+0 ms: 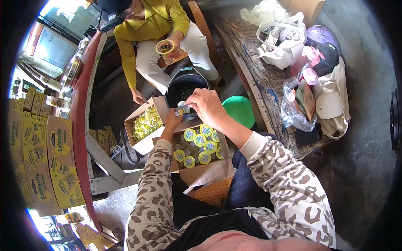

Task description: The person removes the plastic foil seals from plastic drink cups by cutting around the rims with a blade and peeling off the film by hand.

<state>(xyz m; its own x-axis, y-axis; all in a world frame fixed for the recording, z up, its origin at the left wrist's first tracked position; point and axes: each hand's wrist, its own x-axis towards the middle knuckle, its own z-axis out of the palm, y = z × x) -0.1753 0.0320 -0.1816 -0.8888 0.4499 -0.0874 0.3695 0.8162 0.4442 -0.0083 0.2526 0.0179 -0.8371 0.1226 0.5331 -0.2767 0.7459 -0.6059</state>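
My left hand (172,120) is closed around a small clear plastic cup (181,112) with some yellow on it, just above the near rim of a black bucket (172,98). My right hand (205,105) pinches at the top of this cup; a greyish-white bit shows by its fingertips, too small to name. Directly below stands an open cardboard box (204,176) holding several cups with round yellow printed lids (204,157). Left of my left hand is another carton (144,144) filled with crumpled yellow-and-clear wrappers or lids (146,124).
A person in a yellow-green top (153,23) sits opposite, holding a clear tub (165,47); their other hand reaches to the wrapper carton. A green basin (239,111) lies right of the bucket. Lemon-printed cartons (62,159) stack at left. Bags (284,50) and a helmet (322,39) rest on a patterned bench.
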